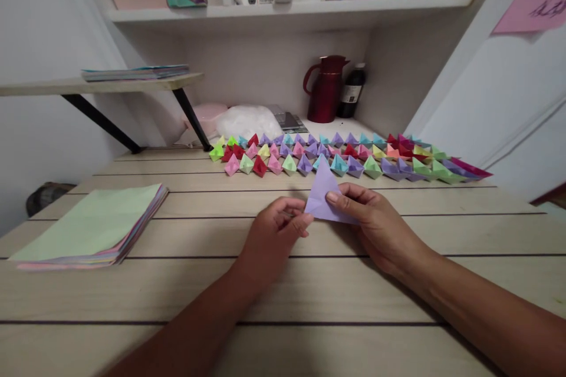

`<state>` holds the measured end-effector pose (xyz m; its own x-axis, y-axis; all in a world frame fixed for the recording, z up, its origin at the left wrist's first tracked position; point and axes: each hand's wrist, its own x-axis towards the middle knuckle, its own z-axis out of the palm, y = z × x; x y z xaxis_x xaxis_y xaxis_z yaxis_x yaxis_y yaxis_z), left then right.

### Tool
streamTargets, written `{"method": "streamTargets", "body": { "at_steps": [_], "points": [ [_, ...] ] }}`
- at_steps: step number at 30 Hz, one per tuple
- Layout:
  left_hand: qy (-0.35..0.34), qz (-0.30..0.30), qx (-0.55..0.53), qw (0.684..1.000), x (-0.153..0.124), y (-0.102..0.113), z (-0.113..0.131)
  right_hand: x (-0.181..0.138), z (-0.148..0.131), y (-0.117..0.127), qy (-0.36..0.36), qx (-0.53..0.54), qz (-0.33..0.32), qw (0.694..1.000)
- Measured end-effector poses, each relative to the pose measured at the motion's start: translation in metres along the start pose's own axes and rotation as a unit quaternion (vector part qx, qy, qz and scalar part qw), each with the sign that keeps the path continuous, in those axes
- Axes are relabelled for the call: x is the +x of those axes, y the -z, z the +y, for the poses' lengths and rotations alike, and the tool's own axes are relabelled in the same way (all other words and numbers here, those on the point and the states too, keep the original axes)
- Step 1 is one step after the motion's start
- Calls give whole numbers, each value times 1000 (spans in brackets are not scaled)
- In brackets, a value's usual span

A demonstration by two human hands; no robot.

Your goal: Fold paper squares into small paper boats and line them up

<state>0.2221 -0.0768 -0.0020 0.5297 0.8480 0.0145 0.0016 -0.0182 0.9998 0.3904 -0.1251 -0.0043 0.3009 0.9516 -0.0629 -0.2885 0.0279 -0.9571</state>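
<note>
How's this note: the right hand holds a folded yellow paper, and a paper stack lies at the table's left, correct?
The colour is wrong: the head view shows the right hand holding a folded purple paper; the paper stack does lie left.

Boats (pixel 305 165) behind sheet (pixel 321 193), paper stack (pixel 91 221) left

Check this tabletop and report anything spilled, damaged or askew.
Nothing looks spilled or damaged. Mildly askew: the paper stack at the left, whose sheet edges don't line up neatly. The paper boats stand in rows farther back, and the folded purple paper in the right hand looks intact.
</note>
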Motion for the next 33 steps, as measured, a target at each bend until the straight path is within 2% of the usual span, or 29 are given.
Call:
{"method": "streamTargets", "body": {
  "at_steps": [3,7,10,23,30,33],
  "points": [
    [1,-10,9,1000,0,0,-1,-4,2,-4,6,-2,-12,1000],
    [-11,71,-13,997,1,1,0,-6,5,-8,-4,15,-41,999],
    [-10,85,-26,996,2,2,1,-4,7,-8,-8,10,-38,999],
    [1,30,-16,999,4,5,0,-4,5,-7,-9,30,-20,999],
    [-8,-31,-48,998,1,9,5,-2,3,-8,-28,49,-47,997],
    [-9,-12,-43,999,3,9,3,-1,4,-8,-23,48,-34,998]
  ]
}}
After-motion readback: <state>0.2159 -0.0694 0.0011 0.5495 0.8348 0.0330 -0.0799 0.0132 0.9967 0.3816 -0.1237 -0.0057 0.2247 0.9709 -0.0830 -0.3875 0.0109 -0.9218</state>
